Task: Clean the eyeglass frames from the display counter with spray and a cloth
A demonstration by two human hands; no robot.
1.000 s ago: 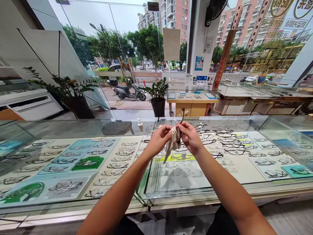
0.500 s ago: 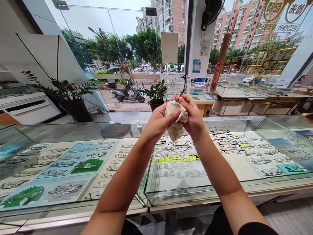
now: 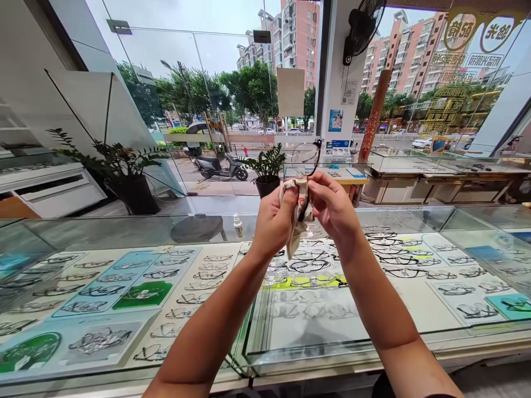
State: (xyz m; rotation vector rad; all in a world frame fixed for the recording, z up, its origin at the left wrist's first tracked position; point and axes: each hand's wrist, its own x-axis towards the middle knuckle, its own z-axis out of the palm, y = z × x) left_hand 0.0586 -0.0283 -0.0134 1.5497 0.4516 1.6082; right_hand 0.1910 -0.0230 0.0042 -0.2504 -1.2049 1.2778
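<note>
My left hand is closed, its thumb pressing a cream cloth whose loose end hangs below the fingers. A pair of eyeglasses with a thin dark frame rises above the cloth, one round clear lens showing. The rest of the pair is hidden by the cloth and fingers. Beside it, my right hand pinches the eyeglasses near the cloth's upper right edge. Both hands are raised over the glass display counter.
Rows of eyeglasses lie inside the counter. A small white bottle stands on the glass, left of my hands. Beyond are a potted plant, a glass door, and another counter at the right.
My hands appear slightly lower in view, as does the whole scene. The right fingers have spread away from the cloth, which now hangs narrower beneath the left thumb.
</note>
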